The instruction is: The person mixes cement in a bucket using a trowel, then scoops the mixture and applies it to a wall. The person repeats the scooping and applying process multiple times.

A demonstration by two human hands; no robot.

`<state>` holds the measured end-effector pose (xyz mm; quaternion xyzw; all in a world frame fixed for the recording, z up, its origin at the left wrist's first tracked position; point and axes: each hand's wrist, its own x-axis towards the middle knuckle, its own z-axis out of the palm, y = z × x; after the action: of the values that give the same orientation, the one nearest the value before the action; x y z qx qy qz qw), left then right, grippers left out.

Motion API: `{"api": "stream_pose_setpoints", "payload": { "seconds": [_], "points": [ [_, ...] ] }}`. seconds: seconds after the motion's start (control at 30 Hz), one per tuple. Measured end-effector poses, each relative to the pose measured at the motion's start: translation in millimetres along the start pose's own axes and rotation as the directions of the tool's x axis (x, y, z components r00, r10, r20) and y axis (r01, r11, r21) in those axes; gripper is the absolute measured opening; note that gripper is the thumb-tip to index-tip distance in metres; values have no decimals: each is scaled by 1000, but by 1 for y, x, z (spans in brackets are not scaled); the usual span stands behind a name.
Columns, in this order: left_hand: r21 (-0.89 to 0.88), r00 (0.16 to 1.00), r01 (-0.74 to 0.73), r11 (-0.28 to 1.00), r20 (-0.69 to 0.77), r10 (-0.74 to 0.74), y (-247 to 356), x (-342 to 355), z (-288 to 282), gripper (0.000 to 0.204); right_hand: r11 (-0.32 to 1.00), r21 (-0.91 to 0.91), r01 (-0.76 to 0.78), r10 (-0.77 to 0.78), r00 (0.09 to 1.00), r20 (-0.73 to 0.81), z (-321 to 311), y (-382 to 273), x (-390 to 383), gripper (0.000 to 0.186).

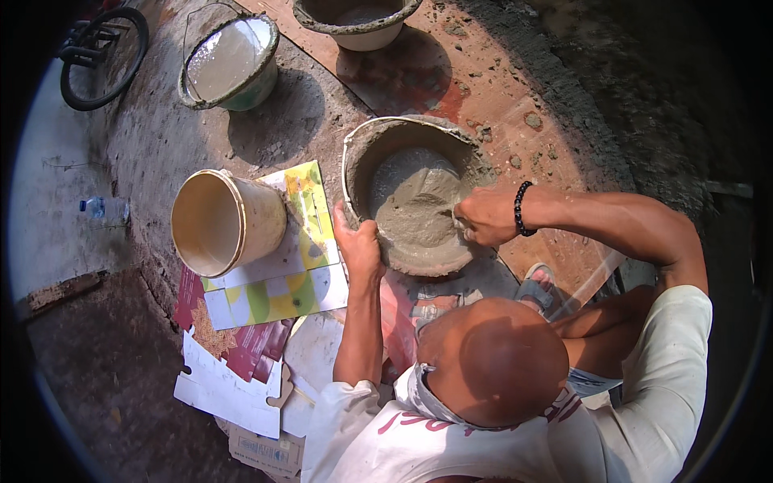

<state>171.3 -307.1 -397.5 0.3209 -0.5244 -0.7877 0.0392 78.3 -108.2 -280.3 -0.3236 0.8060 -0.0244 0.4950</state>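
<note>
A mortar-caked bucket (411,201) with a pale wire handle stands tilted before me, part filled with wet grey mortar (423,209). My left hand (360,245) grips its left rim, thumb up, fingers partly hidden. Over the right side of the mortar, my right hand (488,216) is closed, with a black bead bracelet at the wrist. What its fingers hold, if anything, is hidden. Left of my left hand, a cream plastic bucket (259,219) lies tipped with its mouth toward the left.
A green bucket (262,90) of greyish liquid stands at the far left. Beyond the mortar bucket is a mortar-crusted basin (370,36). Flattened cardboard (233,386) lies at the left, mortar crumbs dot the brown board (515,105). A wheel (138,60) and a plastic bottle (95,208) are farther left.
</note>
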Motion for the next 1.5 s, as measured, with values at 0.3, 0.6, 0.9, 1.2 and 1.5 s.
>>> {"api": "stream_pose_setpoints", "payload": {
  "seconds": [0.3, 0.6, 0.9, 1.2, 1.5],
  "points": [
    [5, 999, -45, 999, 0, 45, -3, 4, -8, 69, 973, -232, 8, -125, 861, -492, 36, 17, 32, 17],
    [36, 999, -13, 999, -49, 14, -4, 5, -16, 88, 994, -95, 62, -104, 827, -553, -2, 64, -68, 26],
    [252, 990, -72, 965, -102, 100, 16, -16, 16, 84, 272, 959, 76, 870, 406, -279, 171, 202, -185, 27],
    [592, 962, -264, 761, 109, 249, -32, 65, -109, 60, -416, 714, 563, 907, 318, 277, 363, 277, -223, 47],
    [679, 934, -355, 643, 229, 275, -25, 76, -130, 67, -168, 944, 282, 895, 445, 26, 299, 347, -211, 46]
  ]
}}
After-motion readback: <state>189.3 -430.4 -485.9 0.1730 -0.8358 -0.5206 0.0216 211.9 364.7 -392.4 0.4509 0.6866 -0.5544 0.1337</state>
